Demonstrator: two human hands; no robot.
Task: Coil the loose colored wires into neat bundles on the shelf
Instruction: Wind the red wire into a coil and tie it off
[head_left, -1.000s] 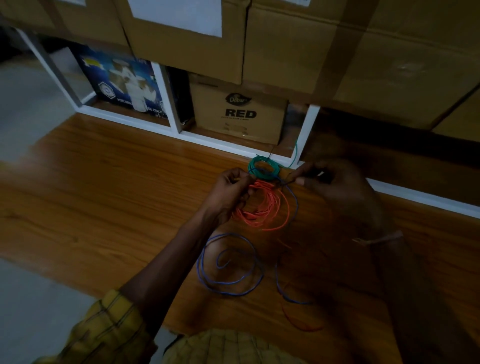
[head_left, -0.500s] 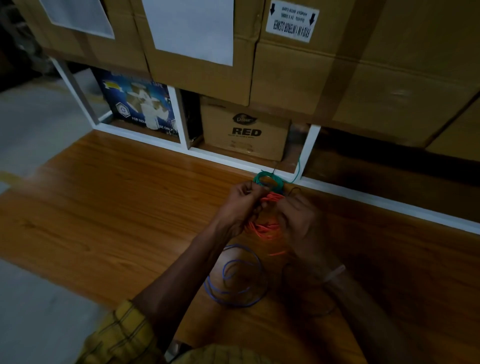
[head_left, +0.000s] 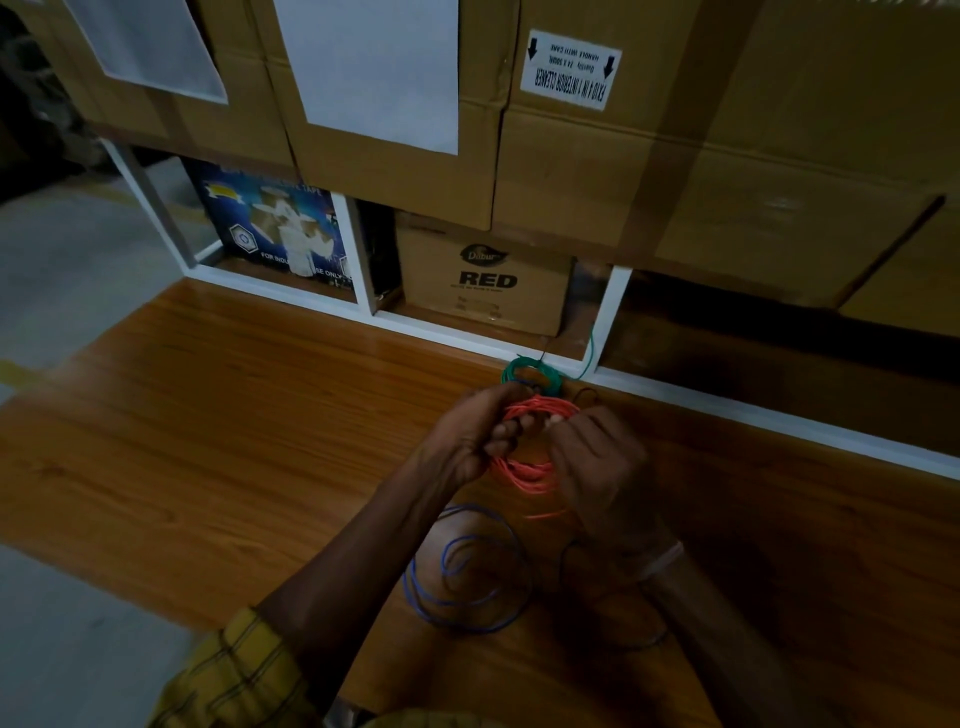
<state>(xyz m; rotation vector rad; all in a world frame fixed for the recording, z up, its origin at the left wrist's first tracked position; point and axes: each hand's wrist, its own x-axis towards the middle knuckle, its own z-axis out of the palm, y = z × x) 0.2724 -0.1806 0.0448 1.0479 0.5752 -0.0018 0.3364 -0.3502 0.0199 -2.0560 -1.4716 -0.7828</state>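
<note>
An orange wire coil (head_left: 524, 470) hangs between both hands above the wooden shelf board (head_left: 234, 426). My left hand (head_left: 470, 434) grips the coil's left side with curled fingers. My right hand (head_left: 597, 473) pinches its right side near the top. A small green wire bundle (head_left: 530, 370) lies just beyond the hands, by the white frame. A loose blue wire (head_left: 462, 571) loops on the board below the hands, partly under my left forearm. A dark wire trails near my right wrist.
Large cardboard boxes (head_left: 727, 130) stack above. A "RED" carton (head_left: 485, 275) and a blue printed box (head_left: 275, 228) sit in white-framed compartments (head_left: 613, 306) behind the board. Grey floor lies to the left.
My right hand came in from the far right and closed on the orange wire. The spread orange loops are now gathered into a tighter coil between both hands.
</note>
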